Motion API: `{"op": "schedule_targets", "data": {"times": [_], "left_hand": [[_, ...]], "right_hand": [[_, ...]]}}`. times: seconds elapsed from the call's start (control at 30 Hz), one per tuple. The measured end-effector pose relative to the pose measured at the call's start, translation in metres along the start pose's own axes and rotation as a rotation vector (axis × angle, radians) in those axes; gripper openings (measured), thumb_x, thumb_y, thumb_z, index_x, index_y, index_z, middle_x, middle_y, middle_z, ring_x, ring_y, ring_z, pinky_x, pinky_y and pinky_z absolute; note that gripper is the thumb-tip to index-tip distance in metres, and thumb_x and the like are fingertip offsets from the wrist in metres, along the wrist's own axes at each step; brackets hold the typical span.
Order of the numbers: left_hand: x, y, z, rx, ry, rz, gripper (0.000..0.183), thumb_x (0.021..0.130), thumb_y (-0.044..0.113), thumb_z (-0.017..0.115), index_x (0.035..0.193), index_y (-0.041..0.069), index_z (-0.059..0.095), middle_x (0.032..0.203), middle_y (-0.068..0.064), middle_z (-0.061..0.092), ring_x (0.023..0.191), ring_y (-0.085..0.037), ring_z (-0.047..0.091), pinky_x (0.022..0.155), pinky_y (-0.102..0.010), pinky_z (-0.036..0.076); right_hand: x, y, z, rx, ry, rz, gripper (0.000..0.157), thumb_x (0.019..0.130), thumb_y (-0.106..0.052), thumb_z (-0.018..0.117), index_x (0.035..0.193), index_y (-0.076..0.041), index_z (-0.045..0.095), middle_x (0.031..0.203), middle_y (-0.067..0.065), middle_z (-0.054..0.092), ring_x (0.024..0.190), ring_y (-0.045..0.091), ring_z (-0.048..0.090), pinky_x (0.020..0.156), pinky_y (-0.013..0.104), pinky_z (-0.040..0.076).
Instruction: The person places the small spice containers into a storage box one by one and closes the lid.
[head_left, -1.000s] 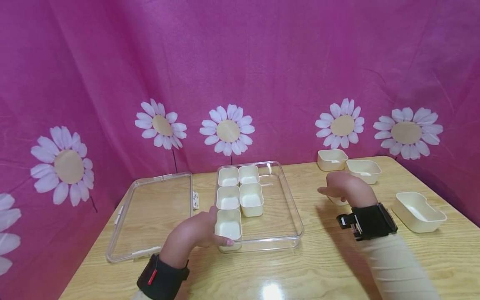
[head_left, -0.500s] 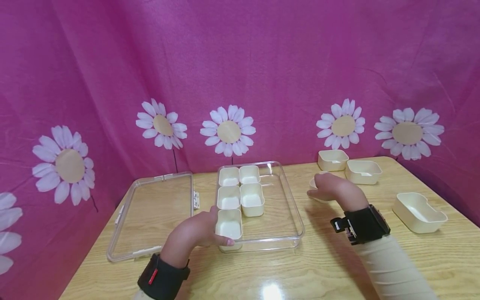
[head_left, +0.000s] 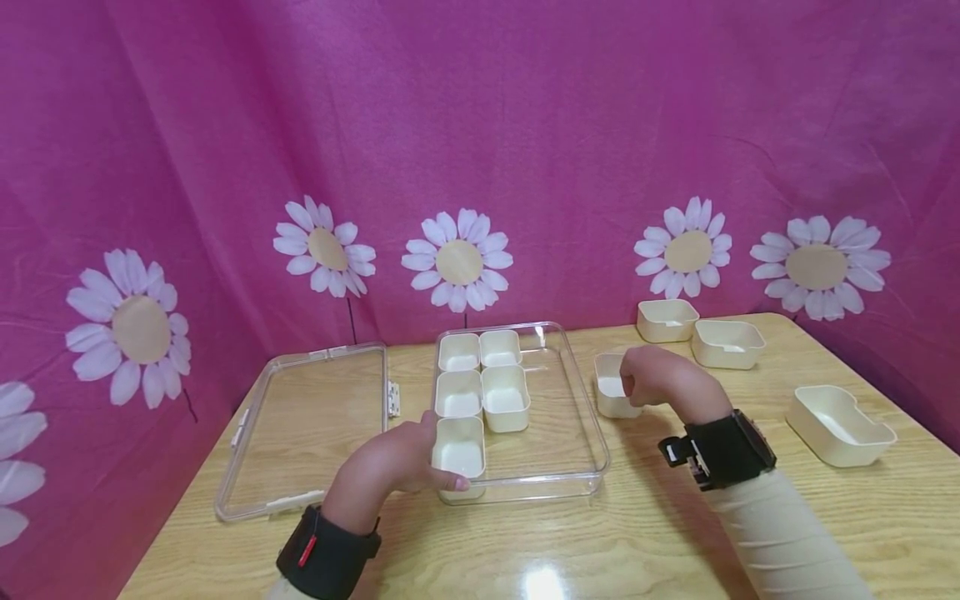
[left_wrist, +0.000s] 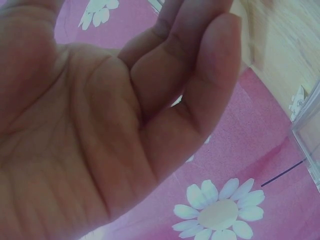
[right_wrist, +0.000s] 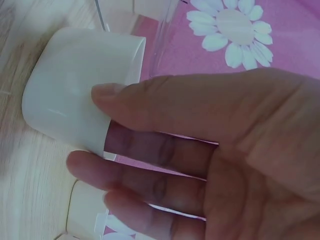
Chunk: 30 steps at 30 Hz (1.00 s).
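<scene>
Wooden tabletop (head_left: 487, 550): right hand (head_left: 670, 383) seemingly pinches tub (head_left: 611, 388)

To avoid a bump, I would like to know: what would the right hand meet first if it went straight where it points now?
Beyond the cream cup it pinches, the right hand would probably meet the right wall of the clear tray, cup first; relative height is hard to judge.
</scene>
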<state>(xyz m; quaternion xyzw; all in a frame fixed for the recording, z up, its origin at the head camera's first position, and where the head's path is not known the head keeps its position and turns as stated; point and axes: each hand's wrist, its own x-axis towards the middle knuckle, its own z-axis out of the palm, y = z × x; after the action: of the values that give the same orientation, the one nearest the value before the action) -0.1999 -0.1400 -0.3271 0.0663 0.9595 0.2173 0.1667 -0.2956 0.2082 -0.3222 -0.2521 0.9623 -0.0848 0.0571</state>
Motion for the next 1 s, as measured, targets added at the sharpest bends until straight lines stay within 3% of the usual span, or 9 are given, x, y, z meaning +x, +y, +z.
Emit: {"op": "schedule_targets", "data": {"times": [0.33,0.53,1.0], "left_hand": [[-0.001,0.0,-0.001,-0.004,-0.002,0.003,0.103,0.074,0.039,0.091,0.148,-0.005,0.034,0.117,-0.018,0.061,0.105,-0.031,0.057,0.096,-0.051,0.048],[-0.001,0.001,-0.001,0.005,-0.013,-0.026,0.108,0.073,0.04,0.091,0.152,-0.005,0.031,0.129,-0.022,0.059,0.113,-0.034,0.057,0.101,-0.053,0.047],[0.001,0.001,0.0,-0.011,-0.02,-0.035,0.108,0.073,0.04,0.091,0.152,-0.003,0.031,0.132,-0.022,0.058,0.116,-0.035,0.056,0.102,-0.054,0.046]], "right_hand": [[0.0,-0.001,-0.001,-0.017,0.046,-0.05,0.015,0.073,0.004,0.07,0.067,-0.009,0.066,0.065,-0.003,0.055,0.063,0.015,0.048,0.059,0.03,0.041],[-0.003,-0.004,-0.008,-0.039,0.093,-0.053,0.017,0.078,-0.001,0.073,0.068,-0.011,0.065,0.066,-0.003,0.055,0.064,0.015,0.049,0.059,0.03,0.041],[-0.018,-0.029,-0.028,-0.106,0.333,-0.096,0.025,0.077,0.003,0.07,0.066,-0.017,0.061,0.062,-0.006,0.05,0.061,0.015,0.047,0.055,0.03,0.036]]}}
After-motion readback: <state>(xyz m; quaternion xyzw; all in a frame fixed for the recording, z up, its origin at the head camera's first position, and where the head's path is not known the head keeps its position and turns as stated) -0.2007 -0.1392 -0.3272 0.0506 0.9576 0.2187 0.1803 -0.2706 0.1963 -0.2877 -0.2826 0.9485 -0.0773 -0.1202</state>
